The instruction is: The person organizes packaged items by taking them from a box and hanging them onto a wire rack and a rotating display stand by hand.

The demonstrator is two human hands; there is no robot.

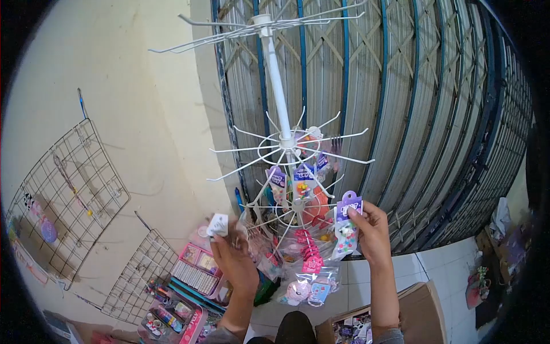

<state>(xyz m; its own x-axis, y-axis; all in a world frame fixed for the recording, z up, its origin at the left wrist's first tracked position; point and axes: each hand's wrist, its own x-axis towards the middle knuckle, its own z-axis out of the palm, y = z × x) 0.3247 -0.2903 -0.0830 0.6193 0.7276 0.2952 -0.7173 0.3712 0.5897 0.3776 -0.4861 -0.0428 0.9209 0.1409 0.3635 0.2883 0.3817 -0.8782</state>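
Observation:
A white metal display rack [286, 140] with tiers of hooks stands in front of me. My right hand [373, 238] pinches a small clear packet [345, 236] by its purple header card, right of the lower hooks. Colourful bead-like pieces show inside the packet. My left hand [236, 261] is closed on a small white card [217, 224] at the rack's left; whatever hangs from the card is hidden. Similar purple-topped packets [277, 186] hang on the middle hooks. Below them dangle a pink coiled trinket [310, 252] and a bagged pink item [298, 291].
Wire grid panels [74, 195] lean on the left wall, over pink boxes of small goods [197, 269]. An open cardboard box [421, 309] sits at lower right on the tiled floor. Behind the rack is a folding metal gate [412, 126]. A plant [480, 278] stands far right.

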